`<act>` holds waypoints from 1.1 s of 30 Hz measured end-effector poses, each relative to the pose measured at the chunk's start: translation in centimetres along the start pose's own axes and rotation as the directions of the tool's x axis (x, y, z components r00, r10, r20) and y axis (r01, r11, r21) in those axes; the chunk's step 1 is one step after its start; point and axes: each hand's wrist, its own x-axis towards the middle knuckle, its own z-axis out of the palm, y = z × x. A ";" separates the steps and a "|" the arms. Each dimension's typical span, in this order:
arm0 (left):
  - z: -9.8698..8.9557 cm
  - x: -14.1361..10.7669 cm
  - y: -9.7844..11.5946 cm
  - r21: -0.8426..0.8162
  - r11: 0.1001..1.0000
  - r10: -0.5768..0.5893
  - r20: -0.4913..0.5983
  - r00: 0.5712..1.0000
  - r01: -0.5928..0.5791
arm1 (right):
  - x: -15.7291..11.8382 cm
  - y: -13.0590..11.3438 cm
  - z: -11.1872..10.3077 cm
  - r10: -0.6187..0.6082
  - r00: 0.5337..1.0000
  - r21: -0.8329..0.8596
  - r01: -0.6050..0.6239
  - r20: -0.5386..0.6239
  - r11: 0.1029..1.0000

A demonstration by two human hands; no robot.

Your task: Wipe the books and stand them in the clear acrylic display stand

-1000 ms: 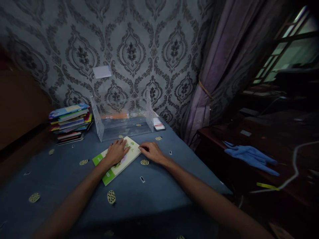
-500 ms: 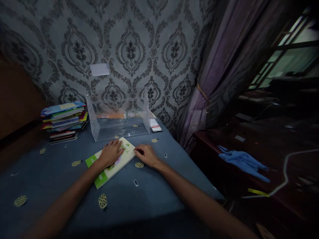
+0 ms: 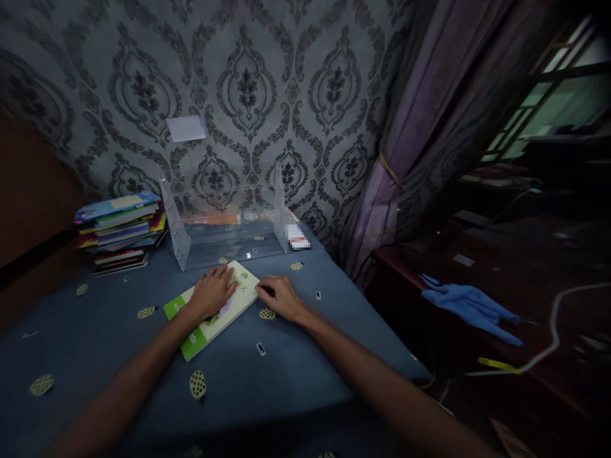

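A white and green book (image 3: 240,296) lies closed and slanted on the blue patterned cloth. My left hand (image 3: 212,292) rests flat across its cover, fingers stretched out and hiding part of the print. At the book's right corner, my right hand (image 3: 281,296) has thumb and fingers pinched together on the edge. Just behind the book stands a clear acrylic rack (image 3: 229,245) with upright side panels.
A stack of books (image 3: 121,232) sits left of the rack. Beside the rack's right end is a small blurred-out item (image 3: 298,236). Right of the table, a dark red surface (image 3: 405,267) carries a blue glove (image 3: 468,308) and a pale cable (image 3: 554,324).
The camera view has tilted slightly. Both hands keep their places on the book, which has not visibly moved on the cloth.
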 end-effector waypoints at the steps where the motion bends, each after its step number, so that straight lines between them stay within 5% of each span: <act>1: -0.2 0.0 0.1 0.000 1.000 -0.007 0.013 1.000 0.007 | 0.0 0.1 0.1 0.005 1.000 -0.001 -0.005 -0.004 1.000; 17: -3.0 0.0 0.1 0.041 0.999 -0.034 0.143 0.989 0.028 | -0.4 1.3 -0.4 0.013 0.996 0.026 -0.010 -0.084 1.000; 23: -2.8 -0.3 -0.2 0.040 0.998 -0.045 0.113 0.993 0.040 | -0.4 1.7 -0.5 0.028 0.999 0.071 -0.026 -0.025 0.997; 33: -3.9 -0.3 0.5 0.040 0.997 -0.074 0.213 0.974 0.067 | -1.0 2.9 0.1 0.013 0.997 0.006 -0.014 0.078 1.000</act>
